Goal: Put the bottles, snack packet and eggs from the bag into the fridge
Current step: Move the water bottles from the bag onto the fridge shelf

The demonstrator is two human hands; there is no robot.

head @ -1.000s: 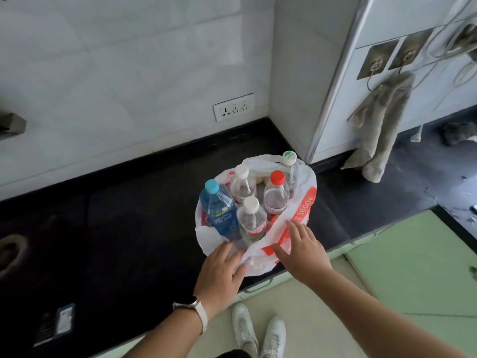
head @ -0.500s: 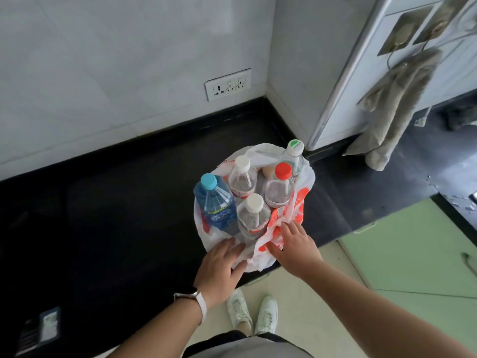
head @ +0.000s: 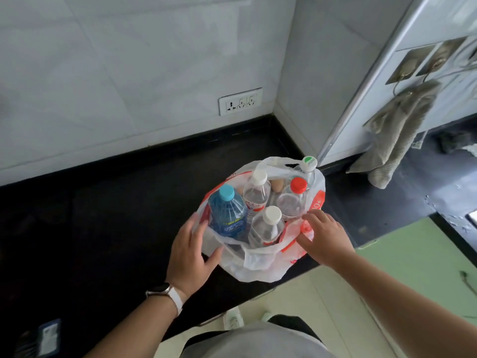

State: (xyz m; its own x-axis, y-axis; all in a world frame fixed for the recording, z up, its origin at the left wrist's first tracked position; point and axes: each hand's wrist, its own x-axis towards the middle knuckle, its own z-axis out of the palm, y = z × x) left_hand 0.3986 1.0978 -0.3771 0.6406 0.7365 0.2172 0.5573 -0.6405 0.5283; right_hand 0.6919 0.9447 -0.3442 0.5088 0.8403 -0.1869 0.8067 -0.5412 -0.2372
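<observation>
The thin plastic bag [head: 258, 266] stands on the black surface [head: 116, 215], very near to its front edge, and all the goods are inside it. Five bottles stand upright and close together: the blue bottle [head: 227, 215] at the left, two white-capped bottles [head: 267, 228], the red-capped bottle [head: 293, 200] and the green-capped bottle [head: 308, 166] at the back. One of the eggs [head: 277, 186] shows between the caps. I cannot see the snack packet.

The left hand [head: 189, 250] lies spread against the left side of the bag, with the thumb on the front. The right hand [head: 325, 237] pinches, as far as this view lets me judge, the red-printed rim at the right.

The first danger is the edge: a pull toward the person could drag the bag off the surface. The second is the eggs. The bottles lean on each other, so if the rim is opened too wide, or one bottle is lifted out quickly, a neighbour could tip onto the eggs and crack them. The plastic could also tear under a hard pull.
</observation>
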